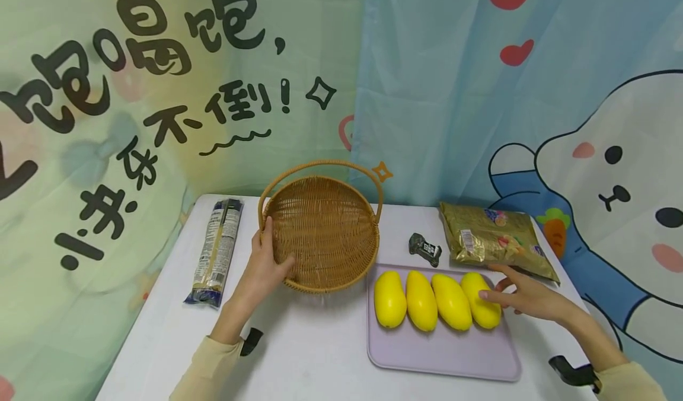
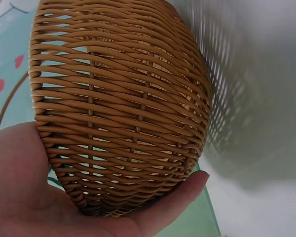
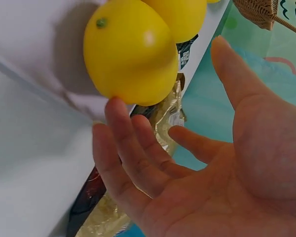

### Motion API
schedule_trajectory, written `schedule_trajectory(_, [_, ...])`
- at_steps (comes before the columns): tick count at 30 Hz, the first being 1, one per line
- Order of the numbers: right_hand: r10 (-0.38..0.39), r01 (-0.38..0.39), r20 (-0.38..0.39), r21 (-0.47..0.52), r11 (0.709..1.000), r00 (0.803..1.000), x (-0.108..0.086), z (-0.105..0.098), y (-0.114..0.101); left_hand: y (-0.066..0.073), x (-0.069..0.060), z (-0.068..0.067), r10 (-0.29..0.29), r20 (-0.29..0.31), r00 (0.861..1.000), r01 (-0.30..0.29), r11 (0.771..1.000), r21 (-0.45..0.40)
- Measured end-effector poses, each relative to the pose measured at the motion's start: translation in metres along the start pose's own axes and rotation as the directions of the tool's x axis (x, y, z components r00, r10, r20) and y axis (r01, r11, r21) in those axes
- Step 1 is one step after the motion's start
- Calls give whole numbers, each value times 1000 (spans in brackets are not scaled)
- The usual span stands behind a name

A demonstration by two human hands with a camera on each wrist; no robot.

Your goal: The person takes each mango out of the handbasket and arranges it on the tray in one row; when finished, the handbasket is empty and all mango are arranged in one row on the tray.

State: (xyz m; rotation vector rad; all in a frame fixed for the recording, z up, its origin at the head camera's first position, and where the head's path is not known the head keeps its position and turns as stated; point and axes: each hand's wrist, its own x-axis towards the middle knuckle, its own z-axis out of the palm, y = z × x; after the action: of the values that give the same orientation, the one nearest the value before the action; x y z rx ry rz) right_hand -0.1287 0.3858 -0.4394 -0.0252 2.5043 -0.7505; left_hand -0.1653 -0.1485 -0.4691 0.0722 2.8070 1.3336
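My left hand [image 1: 267, 264] grips the left side of a brown wicker basket [image 1: 322, 235] with an arched handle. The basket is tilted so that its inside faces me. In the left wrist view, its woven outside [image 2: 123, 98] lies against my palm and a digit reaches along it. My right hand [image 1: 533, 297] is beside the rightmost yellow mango [image 1: 480, 313], with fingers spread and slightly bent. In the right wrist view, a fingertip [image 3: 117, 108] is at the mango's lower end; whether it touches, I cannot tell. Several mangoes lie in a row on a lilac tray [image 1: 443, 356].
A gold foil bag [image 1: 496, 238] lies behind the tray at the right. Left of it is a small black packet [image 1: 425, 250]. A long clear package [image 1: 216, 252] lies at the table's left side. Printed curtains [image 1: 427, 92] hang behind the white table [image 1: 299, 353].
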Motion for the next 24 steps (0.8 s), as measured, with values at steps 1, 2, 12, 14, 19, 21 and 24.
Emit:
schedule_trajectory(1, [-5,5,-15,-11,1000,1000,1,0,-1,0,1,0,-1,-1,1000,1,1000,-2])
schedule_trajectory(2, [-13,13,-26,-23,1000,1000,1,0,-2,0,1,-1,-2,-1,1000,2,1000,0])
schedule_trajectory(12, [-10,8,-41,-36,999,999,2,-2,-4,-1,4,-6,-16,10,1000,16,1000,0])
schedule_trajectory(14, [-12,11,-43,-40,999,999,3,-3,-5,-1,4,-7,-10,3,1000,10,1000,8])
schedule_trajectory(19, [-70,64,-80,-68,996,994,5,-4,-11,1,1,-10,10,-36,999,-9,999,38])
schedule_trajectory(21, [-115,104,-116,-99,990,987,5,-4,-15,4,-1,-11,17,-60,998,-14,998,61])
schedule_trajectory(24, [-180,156,-172,-143,977,969,7,-3,-24,12,-6,-14,41,-102,994,-31,995,100])
